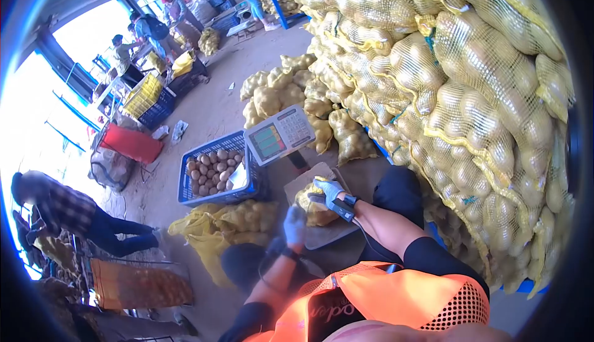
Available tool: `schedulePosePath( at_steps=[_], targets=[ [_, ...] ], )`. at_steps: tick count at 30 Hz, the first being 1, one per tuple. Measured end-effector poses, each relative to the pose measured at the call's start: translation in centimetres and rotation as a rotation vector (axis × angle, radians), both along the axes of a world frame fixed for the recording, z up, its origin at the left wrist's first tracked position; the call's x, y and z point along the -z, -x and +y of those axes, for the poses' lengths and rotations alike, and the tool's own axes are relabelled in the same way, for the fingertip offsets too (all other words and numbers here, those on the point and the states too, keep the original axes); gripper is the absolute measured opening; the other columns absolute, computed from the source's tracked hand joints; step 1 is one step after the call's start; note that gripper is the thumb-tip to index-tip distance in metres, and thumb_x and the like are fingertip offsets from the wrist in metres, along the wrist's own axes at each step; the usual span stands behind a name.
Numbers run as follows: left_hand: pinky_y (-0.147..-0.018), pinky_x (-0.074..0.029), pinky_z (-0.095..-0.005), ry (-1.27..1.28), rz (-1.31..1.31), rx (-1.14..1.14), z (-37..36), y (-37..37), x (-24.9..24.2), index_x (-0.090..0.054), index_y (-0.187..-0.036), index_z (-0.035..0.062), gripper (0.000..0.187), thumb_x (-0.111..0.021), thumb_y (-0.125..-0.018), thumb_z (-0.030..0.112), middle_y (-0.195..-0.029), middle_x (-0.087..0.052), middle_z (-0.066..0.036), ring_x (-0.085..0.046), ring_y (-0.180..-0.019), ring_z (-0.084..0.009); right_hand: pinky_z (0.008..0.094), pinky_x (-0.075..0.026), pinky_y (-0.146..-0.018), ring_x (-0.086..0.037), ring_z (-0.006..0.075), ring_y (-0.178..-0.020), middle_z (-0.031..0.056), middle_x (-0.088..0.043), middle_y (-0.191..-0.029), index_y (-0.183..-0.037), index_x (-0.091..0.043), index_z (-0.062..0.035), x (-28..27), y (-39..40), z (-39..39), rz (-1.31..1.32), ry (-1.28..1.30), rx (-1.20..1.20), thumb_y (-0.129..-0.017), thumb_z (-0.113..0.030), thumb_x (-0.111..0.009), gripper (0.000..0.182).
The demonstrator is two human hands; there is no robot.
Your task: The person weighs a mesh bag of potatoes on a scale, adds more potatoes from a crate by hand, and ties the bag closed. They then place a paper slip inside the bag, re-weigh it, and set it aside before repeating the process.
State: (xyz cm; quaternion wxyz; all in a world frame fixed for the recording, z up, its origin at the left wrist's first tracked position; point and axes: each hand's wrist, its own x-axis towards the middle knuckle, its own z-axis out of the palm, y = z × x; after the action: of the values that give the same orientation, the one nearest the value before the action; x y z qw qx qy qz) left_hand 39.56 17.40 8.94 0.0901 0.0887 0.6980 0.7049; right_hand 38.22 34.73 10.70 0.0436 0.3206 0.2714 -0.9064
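A small yellow mesh bag (317,211) of round produce, which looks like potatoes, sits on the flat plate of a scale (340,230). My right hand (329,191), in a pale glove, is closed on the gathered top of this bag. Just left of the bag is my left hand (295,224), also gloved and raised apart from it; motion smears its fingers. The scale's display panel (280,136), with green screens and a keypad, tilts up behind the bag.
A blue crate (218,199) of loose round produce with a white paper stands left of the scale. Filled yellow mesh bags (247,218) lie below it. A tall stack of mesh bags (482,125) rises at right. A person (80,215) bends at left; others work farther back.
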Motion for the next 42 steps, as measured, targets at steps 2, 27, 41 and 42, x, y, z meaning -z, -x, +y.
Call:
schedulePosePath(
  at_steps=[2,27,41,42],
  targets=[
    [-0.059,-0.042,-0.0243,0.39,0.277,0.003,0.3,-3.7,-1.7,-0.054,-0.086,0.0057,0.008,-0.054,-0.089,0.012,-0.069,-0.051,-0.001,-0.048,-0.063,-0.0089,0.0323,-0.057,-0.058,-0.066,0.0295,-0.076,0.0096,-0.057,-0.107,-0.113,-0.053,-0.0087,0.3,-0.3,-0.9,-0.051,0.028,0.005,-0.087,-0.024,-0.06,0.031],
    [-0.05,-0.046,-0.0235,0.424,-0.075,0.21,4.3,7.8,-2.5,-0.06,-0.102,0.0047,0.029,-0.065,-0.074,-0.001,-0.078,-0.063,-0.006,-0.057,-0.059,-0.0107,0.0382,-0.044,-0.087,-0.055,0.0329,-0.104,0.0165,-0.056,-0.113,-0.114,-0.056,-0.0137,-5.7,-3.7,0.2,0.289,-1.695,-0.725,-0.084,-0.022,-0.054,0.031],
    [-0.043,-0.044,-0.0231,-0.007,-0.567,0.085,2.8,1.1,-5.0,-0.062,-0.09,0.0046,0.016,-0.068,-0.078,0.014,-0.068,-0.063,-0.004,-0.058,-0.05,-0.0124,0.0213,-0.041,-0.037,-0.055,0.0088,-0.047,0.0003,-0.061,-0.067,-0.09,-0.064,-0.0102,2.0,1.0,-0.3,0.087,-0.55,-0.146,-0.079,-0.018,-0.07,0.015],
    [-0.043,-0.044,-0.0231,-0.003,-0.565,0.088,3.0,1.2,-5.0,-0.062,-0.09,0.0046,0.016,-0.068,-0.078,0.014,-0.068,-0.063,-0.004,-0.058,-0.05,-0.0124,0.0213,-0.041,-0.037,-0.055,0.0088,-0.047,0.0003,-0.061,-0.067,-0.09,-0.064,-0.0102,2.8,1.3,-0.4,0.088,-0.548,-0.141,-0.079,-0.018,-0.07,0.015]
  ],
)
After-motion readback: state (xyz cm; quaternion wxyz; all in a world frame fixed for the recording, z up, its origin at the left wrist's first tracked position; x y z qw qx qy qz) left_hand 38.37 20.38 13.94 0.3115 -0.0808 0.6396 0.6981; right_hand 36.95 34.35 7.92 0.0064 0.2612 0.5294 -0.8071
